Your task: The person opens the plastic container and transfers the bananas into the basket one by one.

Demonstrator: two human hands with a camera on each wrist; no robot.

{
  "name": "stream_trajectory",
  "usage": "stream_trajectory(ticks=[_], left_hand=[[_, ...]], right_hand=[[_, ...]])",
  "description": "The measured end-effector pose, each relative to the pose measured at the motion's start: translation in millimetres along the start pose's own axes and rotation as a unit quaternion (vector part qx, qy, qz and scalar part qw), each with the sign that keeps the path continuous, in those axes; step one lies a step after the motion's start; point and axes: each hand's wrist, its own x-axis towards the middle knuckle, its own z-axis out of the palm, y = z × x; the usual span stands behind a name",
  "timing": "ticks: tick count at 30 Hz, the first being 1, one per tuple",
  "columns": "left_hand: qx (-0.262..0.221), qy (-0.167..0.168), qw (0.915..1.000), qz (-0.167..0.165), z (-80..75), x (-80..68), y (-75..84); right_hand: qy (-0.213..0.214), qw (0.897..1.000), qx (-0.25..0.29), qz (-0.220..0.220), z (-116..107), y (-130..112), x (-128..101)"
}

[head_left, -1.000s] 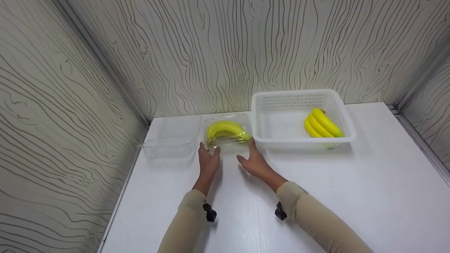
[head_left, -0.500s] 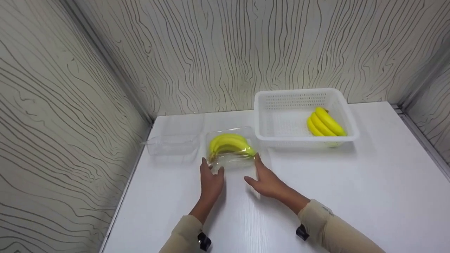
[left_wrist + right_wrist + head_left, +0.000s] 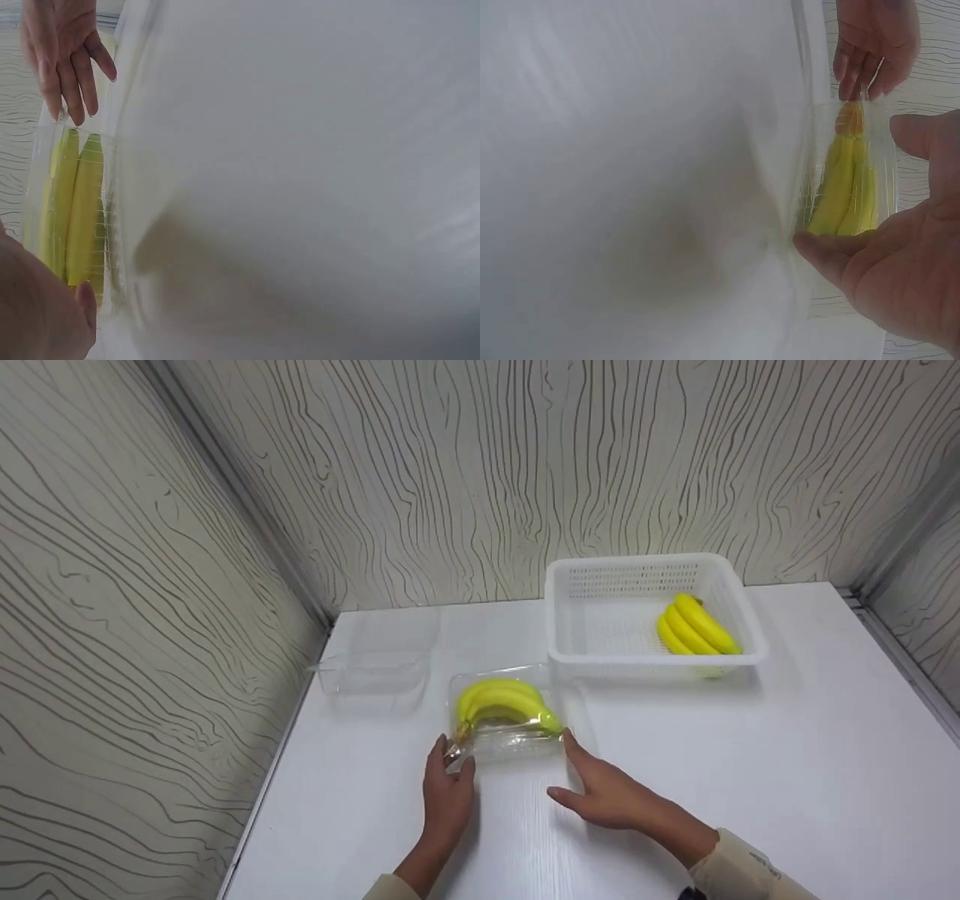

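Observation:
A clear plastic clamshell box (image 3: 517, 747) with a bunch of bananas (image 3: 504, 694) inside lies on the white table, its lid down over the fruit. My left hand (image 3: 448, 801) is at the box's left end, fingertips against the plastic by the stems. At the opposite end my right hand (image 3: 616, 793) touches the box with outstretched fingers, thumb held apart. The left wrist view shows those right-hand fingers straight at the end wall. In the right wrist view the left hand (image 3: 877, 41) meets the stem end, while the right thumb and fingers flank the near end.
A second clear box (image 3: 375, 675) stands at the back left, its lid up. Toward the back right is a white perforated basket (image 3: 645, 660) holding another bunch of bananas (image 3: 697, 626). Patterned panels (image 3: 480, 487) rise behind the table and at its sides.
Both hands have drawn the box of bananas from the back of the table toward me and slightly right. The basket and the other box keep their places.

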Motion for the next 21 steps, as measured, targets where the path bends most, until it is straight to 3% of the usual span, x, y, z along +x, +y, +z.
stream_trajectory(ticks=[9,13,17,21], left_hand=[[-0.007,0.009,0.9999,0.007,2.0,-9.7,-3.9],[-0.005,0.011,0.9999,0.008,2.8,-4.7,-7.2],[-0.012,-0.007,0.9998,0.015,-0.4,3.1,-12.1],[-0.025,-0.048,0.9984,0.016,-1.3,13.7,-15.4]], right_hand=[[0.003,1.0,-0.002,-0.016,-4,8,-17],[0.072,0.997,0.035,-0.008,-6,9,-13],[0.164,0.984,0.063,0.01,-6,9,-3],[0.181,0.982,0.055,-0.004,-10,8,11]])
